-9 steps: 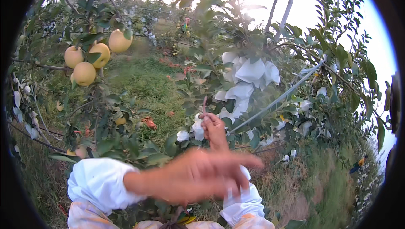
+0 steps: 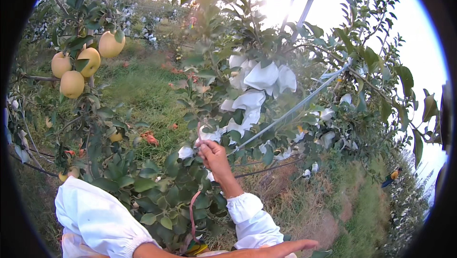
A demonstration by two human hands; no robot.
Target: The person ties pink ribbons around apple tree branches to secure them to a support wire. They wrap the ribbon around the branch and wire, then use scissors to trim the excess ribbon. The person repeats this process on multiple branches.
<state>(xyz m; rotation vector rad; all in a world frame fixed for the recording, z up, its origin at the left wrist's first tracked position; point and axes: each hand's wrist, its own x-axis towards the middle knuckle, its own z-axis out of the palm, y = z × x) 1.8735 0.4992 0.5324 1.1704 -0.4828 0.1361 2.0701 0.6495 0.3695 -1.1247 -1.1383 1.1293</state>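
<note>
My right hand (image 2: 213, 159) is closed in a pinch on a thin pinkish strip (image 2: 198, 131), whose end sticks up above the fingers. Below the wrist, a strip (image 2: 192, 213) of similar colour hangs over the leaves; whether it is the same piece I cannot tell. Across the lower edge stretches my left hand (image 2: 285, 247), partly cut off, with fingers extended to the right and nothing visible in it. White fruit bags (image 2: 261, 76) hang among leaves just beyond my right hand. Yellow apples (image 2: 72, 85) cluster on a branch at the upper left.
A pale pole (image 2: 300, 108) slants up to the right through the branches. A dark hose or wire (image 2: 271, 168) runs behind my right forearm. Leafy twigs (image 2: 147, 196) crowd the near middle. Grass (image 2: 128, 79) covers the ground; a person (image 2: 392, 177) is far right.
My left hand has dropped from in front of the right forearm to the lower edge. The view has shifted, so the scene sits further left. My right hand still pinches the strip.
</note>
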